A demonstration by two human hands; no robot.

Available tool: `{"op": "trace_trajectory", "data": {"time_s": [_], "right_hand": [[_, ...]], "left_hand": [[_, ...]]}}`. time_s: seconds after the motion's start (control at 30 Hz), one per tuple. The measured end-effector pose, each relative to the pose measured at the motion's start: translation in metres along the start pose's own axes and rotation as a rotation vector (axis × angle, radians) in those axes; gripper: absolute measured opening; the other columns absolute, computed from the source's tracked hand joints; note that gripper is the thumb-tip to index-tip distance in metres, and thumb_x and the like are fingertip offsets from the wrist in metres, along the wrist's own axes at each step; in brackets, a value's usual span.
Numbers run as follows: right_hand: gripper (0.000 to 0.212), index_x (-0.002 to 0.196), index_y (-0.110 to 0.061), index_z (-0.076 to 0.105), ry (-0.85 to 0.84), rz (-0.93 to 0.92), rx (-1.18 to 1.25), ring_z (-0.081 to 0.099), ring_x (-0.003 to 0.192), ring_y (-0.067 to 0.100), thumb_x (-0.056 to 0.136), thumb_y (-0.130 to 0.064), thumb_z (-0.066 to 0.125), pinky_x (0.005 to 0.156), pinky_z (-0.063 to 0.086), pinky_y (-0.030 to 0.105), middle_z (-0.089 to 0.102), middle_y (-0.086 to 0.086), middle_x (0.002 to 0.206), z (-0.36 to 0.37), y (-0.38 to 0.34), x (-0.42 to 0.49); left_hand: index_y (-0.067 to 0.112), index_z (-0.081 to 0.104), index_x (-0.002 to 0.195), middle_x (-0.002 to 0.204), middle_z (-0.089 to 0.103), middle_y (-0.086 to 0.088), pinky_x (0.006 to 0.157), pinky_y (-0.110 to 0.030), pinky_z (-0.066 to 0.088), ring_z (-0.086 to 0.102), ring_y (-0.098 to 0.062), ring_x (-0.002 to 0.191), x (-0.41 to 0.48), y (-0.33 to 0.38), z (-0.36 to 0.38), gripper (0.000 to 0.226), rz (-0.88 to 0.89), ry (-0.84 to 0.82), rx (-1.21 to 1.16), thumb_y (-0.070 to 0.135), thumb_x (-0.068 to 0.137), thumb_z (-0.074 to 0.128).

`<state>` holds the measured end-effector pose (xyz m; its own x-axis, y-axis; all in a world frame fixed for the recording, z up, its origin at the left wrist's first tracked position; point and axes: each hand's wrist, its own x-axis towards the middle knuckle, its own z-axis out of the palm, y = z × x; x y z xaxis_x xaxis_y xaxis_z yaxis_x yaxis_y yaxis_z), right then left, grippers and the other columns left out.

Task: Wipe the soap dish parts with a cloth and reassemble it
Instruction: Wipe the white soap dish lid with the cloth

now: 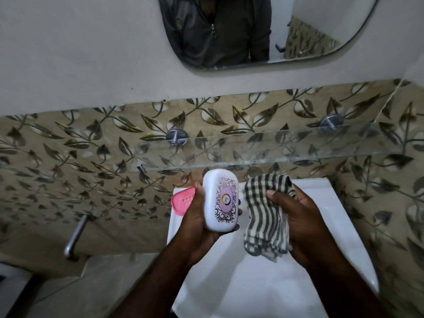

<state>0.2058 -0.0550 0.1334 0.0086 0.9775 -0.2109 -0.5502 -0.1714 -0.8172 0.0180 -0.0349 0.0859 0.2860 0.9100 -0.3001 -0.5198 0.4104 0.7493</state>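
Over the sink (332, 214), the left hand (197, 219) grips the white soap-dish cover (221, 203) with curled fingers, long axis pointing away from the person, while just to its right the right hand (300, 219) pinches the checked cloth (263, 216) under its thumb.

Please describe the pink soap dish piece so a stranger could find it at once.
Start at the white ceramic sink below the glass shelf. On its rear left corner, just beyond the left hand, lies the pink oval plastic tray. It alone is pink and has small drain holes.
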Motion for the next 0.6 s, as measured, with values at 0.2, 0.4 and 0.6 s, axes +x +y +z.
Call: {"op": "trace_trajectory", "data": {"time_s": [0.2, 0.4, 0.6], "right_hand": [[0.047, 0.097, -0.034, 0.070, -0.013, -0.404, -0.705, 0.069, 0.095, 0.017, 0.079, 0.008, 0.061, 0.086, 0.054, 0.029, 0.075, -0.008, 0.100, 0.004, -0.001, -0.010], [0.054, 0.117, -0.020, 0.069, -0.265, -0.871, -1.541, 0.053, 0.113, 0.025, 0.068, -0.011, 0.047, 0.088, 0.052, 0.034, 0.063, 0.004, 0.131, 0.023, 0.053, -0.040], [0.061, 0.127, -0.007, 0.061, -0.161, -0.663, -1.367, 0.044, 0.134, 0.028, 0.071, 0.017, 0.056, 0.111, 0.035, 0.035, 0.053, 0.009, 0.138, 0.016, 0.034, 0.002]], "left_hand": [[0.010, 0.064, 0.126, 0.121, 0.065, -0.020, 0.094, -0.051, 0.046, 0.064, -0.035, 0.104, 0.004, 0.004, 0.004, 0.059, -0.028, -0.020, -0.233, 0.051, 0.090, 0.045], [0.001, 0.064, 0.123, 0.102, 0.066, -0.024, 0.089, -0.041, 0.051, 0.063, -0.035, 0.096, 0.002, 0.008, 0.010, 0.071, -0.152, 0.018, -0.253, 0.060, 0.088, 0.045], [0.004, 0.058, 0.130, 0.120, 0.067, -0.019, 0.085, -0.039, 0.058, 0.069, -0.030, 0.101, 0.000, 0.003, 0.023, 0.060, -0.015, 0.102, -0.255, 0.048, 0.093, 0.041]]}}
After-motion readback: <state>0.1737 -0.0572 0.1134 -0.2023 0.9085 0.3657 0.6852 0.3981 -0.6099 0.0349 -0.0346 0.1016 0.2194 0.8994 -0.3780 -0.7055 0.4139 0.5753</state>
